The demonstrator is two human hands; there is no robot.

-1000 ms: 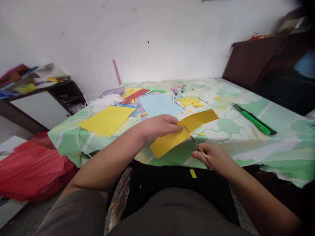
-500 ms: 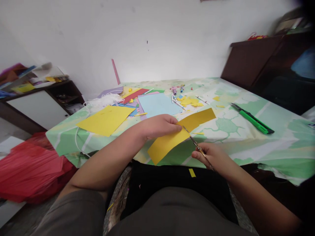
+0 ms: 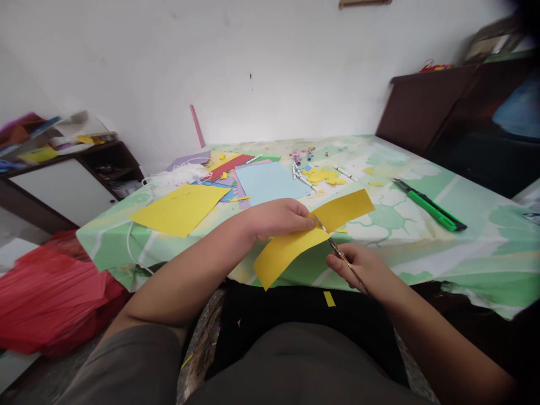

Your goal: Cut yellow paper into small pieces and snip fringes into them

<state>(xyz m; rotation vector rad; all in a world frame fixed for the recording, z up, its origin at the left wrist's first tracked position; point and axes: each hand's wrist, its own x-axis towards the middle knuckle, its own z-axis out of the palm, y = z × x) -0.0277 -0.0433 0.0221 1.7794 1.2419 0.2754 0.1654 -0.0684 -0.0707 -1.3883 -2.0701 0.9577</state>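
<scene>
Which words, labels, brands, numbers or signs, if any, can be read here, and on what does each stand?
No text can be read.
Curved yellow paper strip: no writing visible.
Green-and-black plastic cutter knife: no legible marking.
Slim white marker pen: too small to tell.

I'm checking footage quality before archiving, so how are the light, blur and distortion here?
In the head view, light is soft, brightest on the wall just above the table; toward that view's sides, the red bag looks smeared and the dark cabinet leans, with black at the right edge; near its middle, the scissors and yellow strip are clearer.
</scene>
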